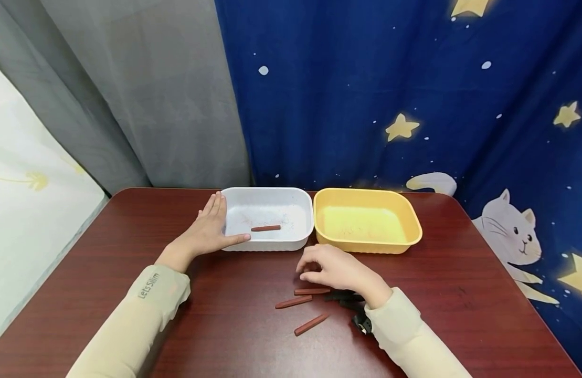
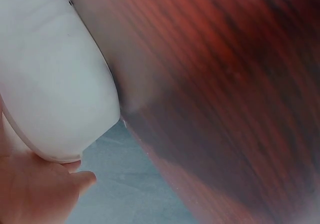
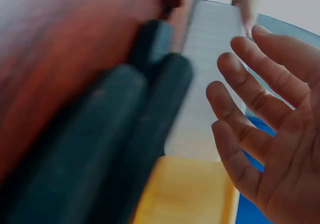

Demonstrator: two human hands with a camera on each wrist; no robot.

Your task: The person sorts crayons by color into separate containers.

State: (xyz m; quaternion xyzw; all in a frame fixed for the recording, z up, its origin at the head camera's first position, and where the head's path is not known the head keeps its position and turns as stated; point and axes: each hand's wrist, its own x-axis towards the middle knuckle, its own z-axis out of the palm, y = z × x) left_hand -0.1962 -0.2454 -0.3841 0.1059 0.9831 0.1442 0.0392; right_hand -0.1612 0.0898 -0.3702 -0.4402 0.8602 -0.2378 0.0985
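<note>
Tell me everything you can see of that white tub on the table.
The white tub is shallow and open-topped, rectangular with rounded corners and a rim, apparently plastic. It stands upright on the table, near its far edge, immediately left of the yellow tub. One reddish-brown stick lies on its faintly speckled floor. The left hand touches its left side, thumb across the near rim.
</note>
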